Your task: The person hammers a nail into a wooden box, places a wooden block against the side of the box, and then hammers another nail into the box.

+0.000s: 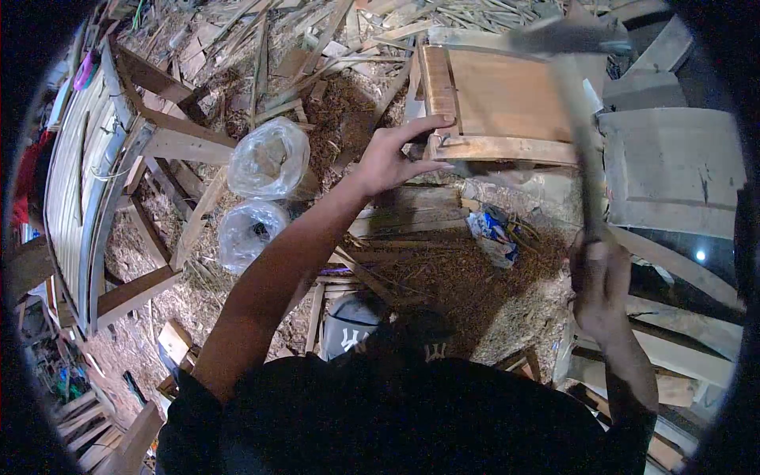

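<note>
My left hand (pixel 392 158) is closed around the near left corner of a wooden frame with a flat panel (pixel 511 95), thumb below and fingers on top. My right hand (pixel 600 277) is wrapped around the handle of a hammer (pixel 584 150), which is blurred by motion. The hammer's dark head is raised at the top of the view, over the frame's far right part. Its handle crosses in front of the frame's right end and hides some of it.
Two clear plastic bags (pixel 269 162) stand on the sawdust-covered ground left of my left arm. A curved slatted wooden piece (pixel 79 186) is at far left. Grey wooden panels (pixel 677 170) lie at right. Scrap strips (pixel 380 47) litter the back, and a crumpled blue-white wrapper (pixel 493 237) lies near the frame.
</note>
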### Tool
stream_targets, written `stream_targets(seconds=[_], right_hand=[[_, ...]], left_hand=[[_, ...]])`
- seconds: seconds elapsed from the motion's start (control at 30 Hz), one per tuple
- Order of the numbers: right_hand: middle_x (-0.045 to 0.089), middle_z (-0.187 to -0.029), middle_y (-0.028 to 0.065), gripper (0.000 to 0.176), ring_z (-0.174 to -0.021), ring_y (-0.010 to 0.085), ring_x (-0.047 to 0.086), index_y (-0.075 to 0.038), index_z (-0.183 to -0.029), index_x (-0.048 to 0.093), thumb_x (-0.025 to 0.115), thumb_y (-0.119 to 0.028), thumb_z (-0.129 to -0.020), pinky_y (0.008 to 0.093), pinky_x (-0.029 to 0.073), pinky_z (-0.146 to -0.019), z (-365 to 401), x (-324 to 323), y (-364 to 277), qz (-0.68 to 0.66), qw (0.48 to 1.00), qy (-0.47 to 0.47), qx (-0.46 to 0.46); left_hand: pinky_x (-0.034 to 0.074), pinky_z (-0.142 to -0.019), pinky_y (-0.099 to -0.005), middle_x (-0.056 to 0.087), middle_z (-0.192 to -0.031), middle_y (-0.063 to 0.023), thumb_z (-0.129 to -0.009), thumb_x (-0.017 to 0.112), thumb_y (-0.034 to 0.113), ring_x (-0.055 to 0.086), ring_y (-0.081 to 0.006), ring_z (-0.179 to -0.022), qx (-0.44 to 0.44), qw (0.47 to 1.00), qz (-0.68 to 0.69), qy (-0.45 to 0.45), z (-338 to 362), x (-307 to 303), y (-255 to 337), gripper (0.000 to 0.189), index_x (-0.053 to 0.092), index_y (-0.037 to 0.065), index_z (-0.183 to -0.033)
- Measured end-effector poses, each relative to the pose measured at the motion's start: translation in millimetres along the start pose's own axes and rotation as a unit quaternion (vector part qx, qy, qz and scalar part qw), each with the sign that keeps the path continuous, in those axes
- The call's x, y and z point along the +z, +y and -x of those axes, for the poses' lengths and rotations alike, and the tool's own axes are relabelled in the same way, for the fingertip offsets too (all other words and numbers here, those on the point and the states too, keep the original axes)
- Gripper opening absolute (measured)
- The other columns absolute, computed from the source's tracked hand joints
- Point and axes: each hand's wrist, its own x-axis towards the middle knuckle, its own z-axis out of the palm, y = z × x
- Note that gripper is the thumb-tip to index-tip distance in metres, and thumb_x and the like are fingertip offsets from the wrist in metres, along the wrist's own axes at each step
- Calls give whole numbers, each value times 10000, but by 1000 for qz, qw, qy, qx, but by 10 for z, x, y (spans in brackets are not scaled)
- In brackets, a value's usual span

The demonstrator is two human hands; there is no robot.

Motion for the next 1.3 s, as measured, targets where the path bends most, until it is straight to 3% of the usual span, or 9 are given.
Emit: stream_targets(seconds=[0.2, 0.47, 0.53, 0.57, 0.8, 0.83, 1.07, 1.23, 1.3], right_hand=[[588, -761, 272, 310, -777, 501, 593, 30, -1089, 532, 457, -266, -1035, 523, 458, -748, -60, 251, 323, 199, 978, -68, -14], [568, -656, 111, 309, -614, 360, 571, 17, -1041, 566, 436, -263, -1046, 500, 426, -605, 1, 42, 317, -79, 997, -4, -3], [577, -735, 194, 301, -685, 395, 587, 22, -1037, 565, 444, -254, -1044, 501, 449, -656, -98, 247, 342, 156, 968, 59, -188], [563, -798, 262, 283, -744, 430, 591, 24, -1015, 563, 442, -231, -1041, 499, 463, -703, -129, 221, 182, 155, 983, -87, 35], [538, -744, 193, 250, -654, 354, 519, 10, -1026, 525, 429, -220, -1042, 446, 430, -626, -22, -175, 171, -67, 995, -63, 47], [551, -744, 171, 247, -669, 356, 530, 8, -1027, 529, 432, -218, -1045, 459, 441, -649, 46, -13, 351, 10, 992, 77, -97], [556, -751, 253, 234, -689, 405, 582, 36, -1097, 562, 475, -169, -1023, 484, 452, -657, -107, 192, 159, 141, 989, -53, -14], [454, -717, -4, 402, -543, 101, 383, -88, -872, 495, 519, -465, -1009, 310, 324, -515, -29, 18, 192, -253, 962, 64, -74], [455, -715, -3, 382, -532, 114, 383, -77, -887, 506, 510, -435, -1018, 322, 335, -509, -183, 268, 500, -145, 980, 58, -126]], left_hand=[[518, -987, -375, 642, -1302, -112, -724, 871, 197, 643, -270, -1168, -15, 1000, 3, -9, 23, -30, 14, 667, 592, 124, -1325], [501, -1010, -378, 640, -1308, -115, -720, 876, 176, 631, -262, -1188, -13, 1000, 13, 1, 5, -4, -13, 663, 593, 85, -1313], [517, -986, -372, 647, -1298, -103, -726, 871, 197, 645, -272, -1167, -6, 1000, 7, 7, 25, 12, -43, 661, 595, 121, -1322], [516, -988, -374, 645, -1300, -105, -728, 871, 198, 644, -276, -1168, -25, 1000, 17, -1, 44, 6, -64, 662, 594, 124, -1324], [485, -1023, -367, 641, -1310, -118, -717, 881, 145, 619, -237, -1205, -17, 1000, 19, -6, 6, -19, -8, 669, 586, 50, -1310], [485, -1023, -367, 641, -1310, -118, -717, 881, 145, 619, -237, -1205, -17, 1000, 20, -6, 3, -22, -1, 669, 586, 50, -1310], [511, -998, -371, 642, -1302, -119, -744, 853, 135, 641, -274, -1174, -35, 999, 18, -12, 27, -9, -45, 658, 578, 121, -1342], [510, -997, -367, 645, -1298, -119, -740, 854, 130, 645, -276, -1168, -14, 1000, 19, -7, 3, -24, -2, 662, 577, 116, -1340], [509, -998, -369, 643, -1301, -119, -735, 858, 133, 647, -275, -1164, -5, 1000, 18, 6, 12, -6, -14, 669, 577, 119, -1342]])
